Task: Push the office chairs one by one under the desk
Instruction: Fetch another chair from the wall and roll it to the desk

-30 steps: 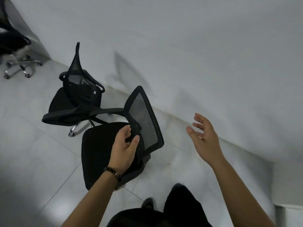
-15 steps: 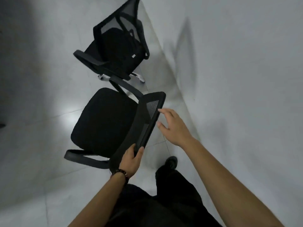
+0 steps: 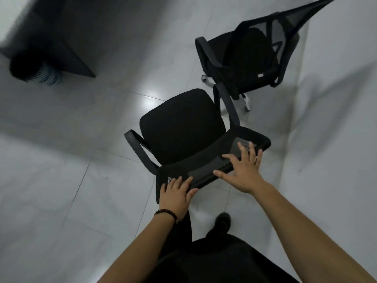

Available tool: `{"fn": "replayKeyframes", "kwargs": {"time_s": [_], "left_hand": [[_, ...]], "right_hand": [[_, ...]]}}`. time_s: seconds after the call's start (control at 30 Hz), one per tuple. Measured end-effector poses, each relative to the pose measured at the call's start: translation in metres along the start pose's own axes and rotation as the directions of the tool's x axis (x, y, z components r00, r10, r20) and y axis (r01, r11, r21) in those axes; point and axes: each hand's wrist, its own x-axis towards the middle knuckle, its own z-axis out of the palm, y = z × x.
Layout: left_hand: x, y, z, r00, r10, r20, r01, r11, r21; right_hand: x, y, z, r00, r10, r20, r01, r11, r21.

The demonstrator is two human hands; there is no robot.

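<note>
Fingers (image 3: 243, 149) of my right hand (image 3: 244, 172) lie spread flat on the mesh backrest (image 3: 204, 168); my left hand (image 3: 174, 196) grips its rim. Just beyond them sits the black, padded office chair (image 3: 181, 127).

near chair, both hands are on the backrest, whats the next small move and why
Probably push the near chair forward and left toward what looks like the desk. The left hand grips its backrest's top edge, the right hand lies flat on it, and the second chair sits close ahead on the right.
</note>
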Motion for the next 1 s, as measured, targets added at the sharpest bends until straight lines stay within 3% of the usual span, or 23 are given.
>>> {"fn": "replayKeyframes", "kwargs": {"time_s": [0.17,0.67,0.83,1.0], "left_hand": [[0.030,-0.022,-0.036,0.994,-0.097,-0.054,0.099,0.995,0.025],[0.154,-0.147,-0.177,0.988,-0.038,-0.151,0.056,0.992,0.115],[0.214,-0.197,-0.244,0.971,-0.034,-0.237,0.074,0.984,0.162],[0.275,-0.243,-0.321,0.923,-0.211,-0.322,0.272,0.949,0.159]], "right_hand": [[0.042,-0.031,-0.016,0.998,0.058,0.030,-0.058,0.998,-0.013],[0.196,-0.167,-0.066,0.995,0.097,0.010,-0.097,0.993,0.060],[0.282,-0.222,-0.098,0.999,0.022,-0.036,-0.020,0.999,0.047],[0.388,-0.281,-0.140,0.987,-0.140,-0.076,0.137,0.989,-0.046]]}}
